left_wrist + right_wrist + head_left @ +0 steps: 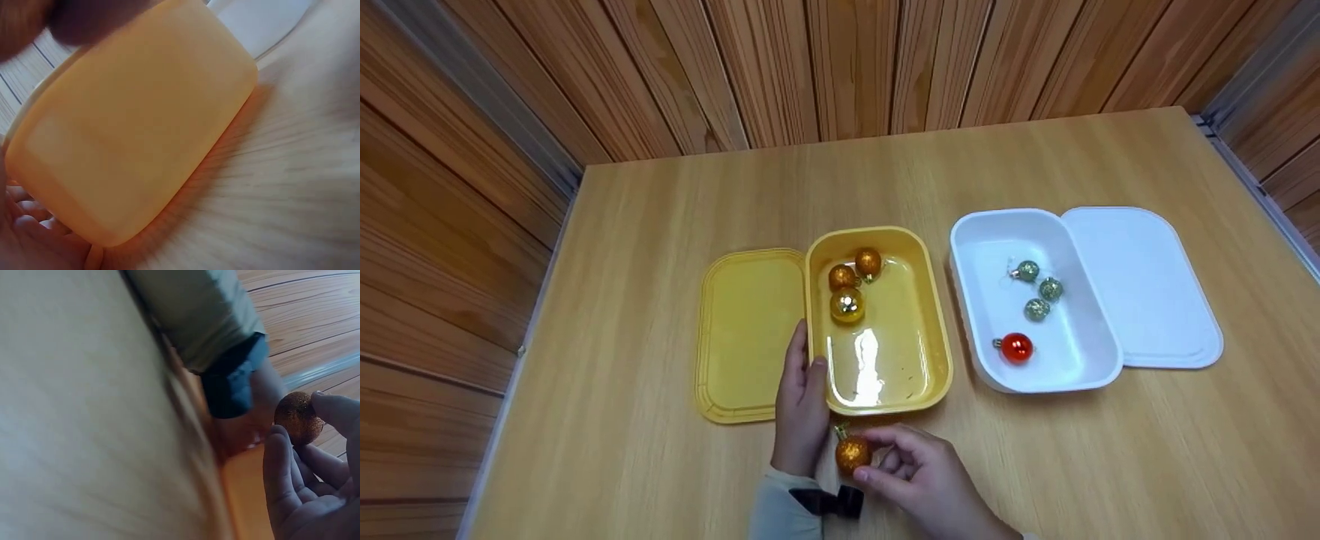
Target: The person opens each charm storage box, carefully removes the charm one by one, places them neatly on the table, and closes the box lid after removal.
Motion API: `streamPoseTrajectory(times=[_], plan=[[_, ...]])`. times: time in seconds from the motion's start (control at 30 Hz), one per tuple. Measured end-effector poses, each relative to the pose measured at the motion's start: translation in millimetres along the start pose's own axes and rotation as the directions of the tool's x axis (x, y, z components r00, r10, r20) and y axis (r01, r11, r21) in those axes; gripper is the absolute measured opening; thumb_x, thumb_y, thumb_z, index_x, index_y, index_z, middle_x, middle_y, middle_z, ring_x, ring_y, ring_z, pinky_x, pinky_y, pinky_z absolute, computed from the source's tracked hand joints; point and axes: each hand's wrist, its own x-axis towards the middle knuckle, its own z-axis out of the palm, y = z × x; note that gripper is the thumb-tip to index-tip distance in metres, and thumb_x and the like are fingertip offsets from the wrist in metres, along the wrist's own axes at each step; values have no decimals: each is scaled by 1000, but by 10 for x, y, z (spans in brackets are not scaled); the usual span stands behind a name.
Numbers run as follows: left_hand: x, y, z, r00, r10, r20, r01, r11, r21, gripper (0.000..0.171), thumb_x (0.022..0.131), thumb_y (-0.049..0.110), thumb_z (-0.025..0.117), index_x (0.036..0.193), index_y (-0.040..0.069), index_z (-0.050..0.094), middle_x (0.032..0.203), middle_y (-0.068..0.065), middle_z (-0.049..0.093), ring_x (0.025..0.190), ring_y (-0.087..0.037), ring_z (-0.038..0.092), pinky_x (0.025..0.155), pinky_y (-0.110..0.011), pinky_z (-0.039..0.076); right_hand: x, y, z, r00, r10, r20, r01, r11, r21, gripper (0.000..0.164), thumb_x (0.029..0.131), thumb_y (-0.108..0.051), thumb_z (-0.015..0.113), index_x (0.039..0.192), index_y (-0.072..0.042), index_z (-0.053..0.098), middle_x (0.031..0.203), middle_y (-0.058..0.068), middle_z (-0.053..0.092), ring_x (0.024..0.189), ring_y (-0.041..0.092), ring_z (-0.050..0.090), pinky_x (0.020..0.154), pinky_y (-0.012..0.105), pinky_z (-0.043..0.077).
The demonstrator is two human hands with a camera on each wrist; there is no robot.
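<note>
My left hand (802, 409) holds the left wall of a yellow box (947, 367), its thumb up at the rim and the other fingers along the outside. Inside the box lie two glittery orange Christmas baubles (868, 262) and a shiny gold bauble (847, 305), grouped toward the far left. Just in front of the box's near edge, my right hand (926, 476) pinches another glittery orange bauble (853, 454) between thumb and fingertips, its gold cap pointing away from me. The left wrist view shows the box's outer wall (140, 124) close up.
A yellow lid (750, 337) lies left of the yellow box. To the right stands a white box (982, 322) with several small green baubles (1037, 309) and a shiny red bauble (1017, 348); its white lid (1147, 285) lies beside it. Wooden panels (847, 67) border the table.
</note>
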Motion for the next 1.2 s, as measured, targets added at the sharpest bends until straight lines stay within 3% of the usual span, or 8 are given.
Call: streamPoseTrajectory(times=[0.13, 0.37, 0.7, 1.0, 1.2], plan=[[11, -1, -3, 1000, 10, -4, -10, 1000, 6, 57, 107, 7, 38, 160, 7, 18, 165, -8, 24, 149, -24, 26, 121, -37, 24, 64, 119, 75, 999, 34, -5, -34, 999, 0, 35, 88, -18, 79, 118, -5, 70, 96, 4, 68, 69, 6, 60, 60, 20, 53], [10, 9, 19, 1000, 4, 6, -4, 1000, 31, 57, 107, 10, 40, 161, 11, 21, 165, -5, 25, 149, -21, 28, 120, -36, 25, 144, 240, 115, 991, 36, -127, -46, 997, -70, 34, 86, -23, 81, 113, -6, 71, 81, -1, 61, 62, 4, 54, 54, 19, 48], [-7, -12, -4, 1000, 7, -7, -7, 1000, 14, 57, 107, 9, 40, 161, 11, 22, 165, -4, 25, 149, -20, 26, 121, -35, 23, 195, 223, 199, 983, 54, -177, -87, 979, -184, 34, 85, -30, 82, 111, -10, 72, 74, -4, 59, 55, 5, 54, 49, 21, 47], [-9, 3, 0, 1000, -3, -16, 3, 1000, 29, 58, 107, 10, 40, 161, 10, 19, 165, -6, 24, 150, -21, 25, 121, -36, 24, 186, 244, 240, 973, -57, -225, -16, 952, -307, 30, 85, -36, 81, 107, -17, 72, 89, -3, 61, 64, 2, 50, 58, 21, 46], [-11, 1, 5, 1000, -1, -14, 2, 999, 47, 57, 107, 11, 40, 161, 10, 20, 165, -5, 25, 150, -20, 24, 121, -37, 23, 174, 256, 231, 971, -71, -229, -3, 951, -308, 29, 86, -37, 80, 105, -17, 71, 89, -3, 60, 64, 2, 50, 57, 21, 46]])
